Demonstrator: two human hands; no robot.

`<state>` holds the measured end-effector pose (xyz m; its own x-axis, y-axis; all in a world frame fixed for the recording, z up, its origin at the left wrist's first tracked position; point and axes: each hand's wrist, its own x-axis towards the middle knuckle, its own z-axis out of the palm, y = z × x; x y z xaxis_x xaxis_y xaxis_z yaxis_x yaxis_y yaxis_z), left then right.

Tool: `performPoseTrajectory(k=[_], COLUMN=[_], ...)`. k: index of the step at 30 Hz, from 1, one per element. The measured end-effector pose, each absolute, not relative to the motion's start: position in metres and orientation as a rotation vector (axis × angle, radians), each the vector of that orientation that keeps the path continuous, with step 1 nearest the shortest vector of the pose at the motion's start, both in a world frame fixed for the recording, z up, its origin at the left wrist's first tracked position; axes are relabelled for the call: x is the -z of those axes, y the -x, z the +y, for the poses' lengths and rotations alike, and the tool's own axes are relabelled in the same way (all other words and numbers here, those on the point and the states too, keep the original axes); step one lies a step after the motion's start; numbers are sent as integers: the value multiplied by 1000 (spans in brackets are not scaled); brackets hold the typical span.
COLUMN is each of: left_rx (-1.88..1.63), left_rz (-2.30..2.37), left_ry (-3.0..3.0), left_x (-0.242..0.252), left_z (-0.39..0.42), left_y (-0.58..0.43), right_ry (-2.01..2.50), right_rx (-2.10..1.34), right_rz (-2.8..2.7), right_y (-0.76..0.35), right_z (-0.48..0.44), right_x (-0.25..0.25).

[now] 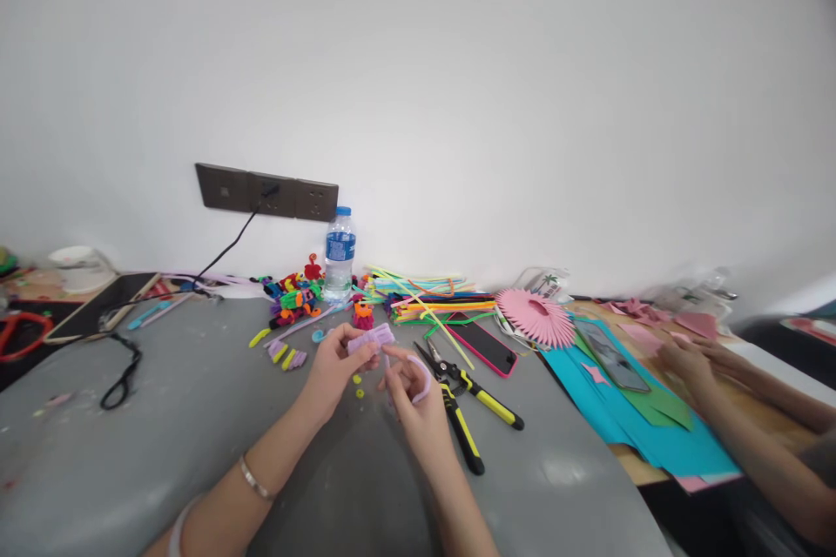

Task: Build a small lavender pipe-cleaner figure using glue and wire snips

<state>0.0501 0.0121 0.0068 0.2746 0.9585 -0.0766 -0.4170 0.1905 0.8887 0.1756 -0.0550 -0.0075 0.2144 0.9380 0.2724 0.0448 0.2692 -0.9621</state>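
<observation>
My left hand (338,365) pinches a bundle of lilac pipe cleaner (372,338), folded into several close rows. In my right hand (413,392) is a loose end of lilac pipe cleaner (421,376), curving around the fingers beside the bundle. Two small yellow coils (359,387) lie on the table just beneath the hands. Left of them rest lilac and yellow striped pieces (287,356) and a small blue curl (319,336). Pliers with black and yellow handles (467,405) lie with their handles spread, right of my right hand.
Behind my hands stand a water bottle (340,257), a heap of colourful pipe cleaner figures (293,298) and loose pipe cleaners (444,309). A pink-edged phone (487,346) and a pink paper fan (536,318) lie rightward. Another person's hands (692,365) work above blue paper (588,400).
</observation>
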Motion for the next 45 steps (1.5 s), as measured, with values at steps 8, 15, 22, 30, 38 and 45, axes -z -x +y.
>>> performPoseTrajectory(k=[8, 15, 22, 30, 38, 45], left_rx=[-1163, -1200, -1200, -1198, -1246, -1108], left_rz=[742, 799, 771, 762, 942, 871], left_ry=[-992, -991, -759, -639, -1251, -1705], left_x=[-2, -1, -5, -3, 5, 4], left_z=[13, 19, 22, 31, 26, 17], left_y=[-49, -47, -45, -43, -44, -44], right_ry=[1068, 1111, 1209, 1317, 1281, 1404], right_rx=[-928, -990, -999, -956, -1310, -1129], right_rz=[-1109, -1081, -1087, -1301, -1499, -1802], right_y=[-173, -186, -213, -214, -211, -212], right_z=[-57, -60, -73, -99, -121, -126], right_x=[3, 4, -7, -18, -36, -77])
